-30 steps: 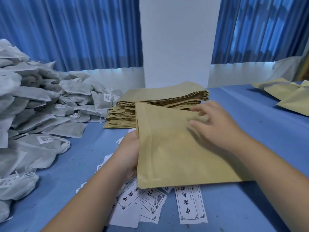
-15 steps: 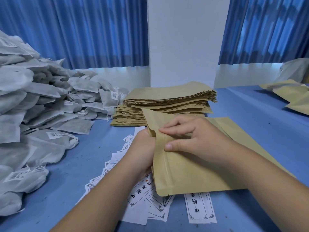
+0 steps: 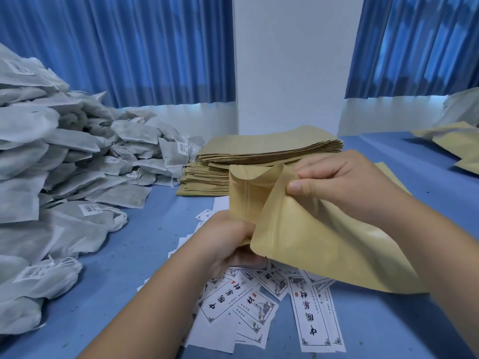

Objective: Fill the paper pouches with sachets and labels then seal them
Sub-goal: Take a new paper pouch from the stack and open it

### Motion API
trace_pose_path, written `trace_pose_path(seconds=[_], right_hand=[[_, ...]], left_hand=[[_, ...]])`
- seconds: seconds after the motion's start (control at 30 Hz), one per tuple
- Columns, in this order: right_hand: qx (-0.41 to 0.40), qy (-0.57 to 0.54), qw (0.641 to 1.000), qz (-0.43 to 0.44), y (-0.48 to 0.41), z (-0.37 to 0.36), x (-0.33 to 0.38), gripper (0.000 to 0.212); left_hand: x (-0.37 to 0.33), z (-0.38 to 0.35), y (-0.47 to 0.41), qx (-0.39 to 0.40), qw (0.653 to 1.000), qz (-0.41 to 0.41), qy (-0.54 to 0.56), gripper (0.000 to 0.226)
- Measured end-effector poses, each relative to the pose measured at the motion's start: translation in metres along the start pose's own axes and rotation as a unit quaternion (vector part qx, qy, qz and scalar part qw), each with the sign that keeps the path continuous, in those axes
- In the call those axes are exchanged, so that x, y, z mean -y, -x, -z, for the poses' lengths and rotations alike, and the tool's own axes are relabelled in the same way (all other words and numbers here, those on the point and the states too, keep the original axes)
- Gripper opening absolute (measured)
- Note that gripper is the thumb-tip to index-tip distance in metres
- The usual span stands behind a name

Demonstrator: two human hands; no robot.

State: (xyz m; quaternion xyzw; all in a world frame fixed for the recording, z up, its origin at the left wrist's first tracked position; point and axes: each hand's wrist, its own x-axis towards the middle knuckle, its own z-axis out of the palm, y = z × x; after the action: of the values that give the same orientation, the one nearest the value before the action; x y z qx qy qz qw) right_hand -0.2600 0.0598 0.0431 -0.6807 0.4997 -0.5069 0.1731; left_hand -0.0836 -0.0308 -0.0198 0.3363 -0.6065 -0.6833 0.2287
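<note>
I hold a brown paper pouch [image 3: 318, 242] over the blue table, its mouth pulled apart at the left end. My right hand [image 3: 334, 185] pinches the upper flap of the mouth between thumb and fingers and lifts it. My left hand [image 3: 225, 239] grips the lower edge of the mouth from below; its fingers are partly hidden by the pouch. White printed labels [image 3: 259, 304] lie scattered on the table under the pouch. A large heap of grey-white sachets [image 3: 59, 177] fills the left side.
A stack of flat brown pouches [image 3: 259, 156] sits behind the held pouch, in front of a white pillar [image 3: 293, 60]. More brown pouches [image 3: 456, 143] lie at the far right. Blue curtains hang behind the blue table [image 3: 116, 268].
The pouch mouth has been opened: my right hand went from lying on the pouch to pinching its top flap and lifting it. My left hand stayed at the lower edge.
</note>
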Motion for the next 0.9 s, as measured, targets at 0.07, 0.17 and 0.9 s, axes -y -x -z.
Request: trace_pose_path(seconds=[0.07,0.17,0.9], right_hand=[[0.014,0.023,1.000,-0.010,-0.005,0.000,0.002,0.016],[0.093,0.147,0.985,-0.022,-0.018,-0.009,0.008,0.007],[0.164,0.303,0.938,-0.027,-0.061,-0.035,0.043,0.009]], left_hand=[[0.000,0.002,0.000,0.006,1.000,0.004,0.004,0.016],[-0.001,0.000,-0.001,0.015,1.000,-0.009,0.001,0.014],[-0.004,0.034,-0.005,-0.016,0.999,-0.015,-0.025,0.033]])
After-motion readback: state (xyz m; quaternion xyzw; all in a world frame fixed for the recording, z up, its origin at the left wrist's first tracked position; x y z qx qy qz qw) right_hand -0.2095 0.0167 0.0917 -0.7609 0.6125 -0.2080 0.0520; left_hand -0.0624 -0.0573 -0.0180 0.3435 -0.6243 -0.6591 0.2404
